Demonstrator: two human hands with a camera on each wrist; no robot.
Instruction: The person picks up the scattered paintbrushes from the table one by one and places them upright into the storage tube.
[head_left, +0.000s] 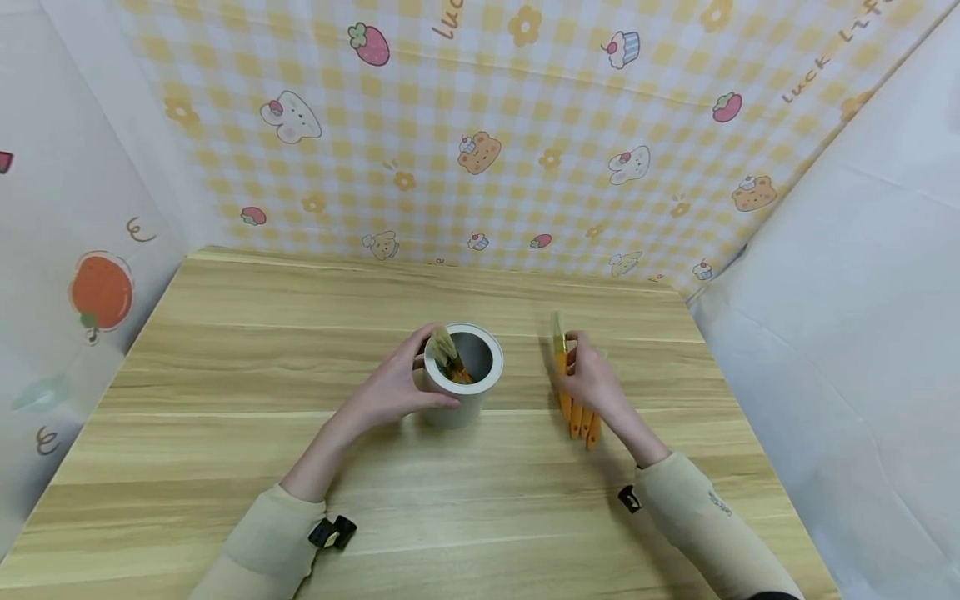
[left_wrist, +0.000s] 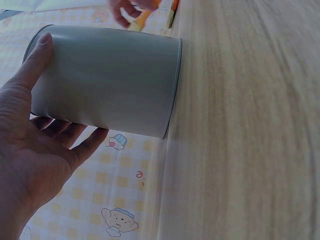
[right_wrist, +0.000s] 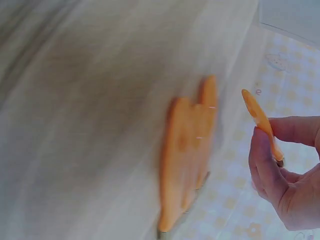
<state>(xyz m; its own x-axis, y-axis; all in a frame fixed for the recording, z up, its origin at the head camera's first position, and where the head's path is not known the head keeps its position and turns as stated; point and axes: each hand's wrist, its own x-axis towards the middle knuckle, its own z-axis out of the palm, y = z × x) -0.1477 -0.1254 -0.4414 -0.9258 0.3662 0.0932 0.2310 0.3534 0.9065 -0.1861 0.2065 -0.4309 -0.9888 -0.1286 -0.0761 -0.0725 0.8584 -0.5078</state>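
Observation:
My left hand [head_left: 390,387] grips a light grey cylindrical canister [head_left: 456,410], thumb on the near side and fingers round the far side. It stands upright on the table, with a paintbrush [head_left: 442,345] inside leaning on its left rim, pale bristles up. On the right, my right hand [head_left: 595,379] pinches another paintbrush [right_wrist: 259,116] by its orange handle between thumb and fingers. In the right wrist view this brush is raised off the wood. Several more orange-handled paintbrushes [right_wrist: 187,150] lie side by side beneath that hand; their bristles are mostly hidden by it in the head view.
The wood-grain table [head_left: 247,333] meets a yellow checked cloth [head_left: 435,192] along its back edge. White sheets [head_left: 855,275] hang at the left and right sides.

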